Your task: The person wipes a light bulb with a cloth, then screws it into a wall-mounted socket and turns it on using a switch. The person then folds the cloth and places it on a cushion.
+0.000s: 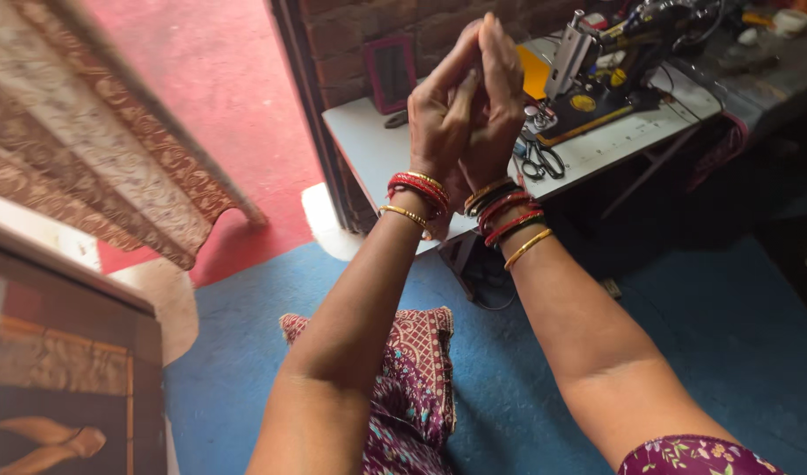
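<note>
Behind, at one o'clock, a sewing machine (610,66) stands on the white table (368,141), while the left hand (443,119) and right hand (496,97) press palm to palm, holding nothing, near stiff, sharp scissors (542,158), best taken by the loops.

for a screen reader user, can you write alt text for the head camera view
A person's left hand and right hand are pressed together, raised, bangles on both wrists. Behind them a white table holds a sewing machine and scissors; the floor is blue.

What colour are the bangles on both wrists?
Red and gold bangles, with some dark ones on the right wrist; the head view shows them best.
</note>
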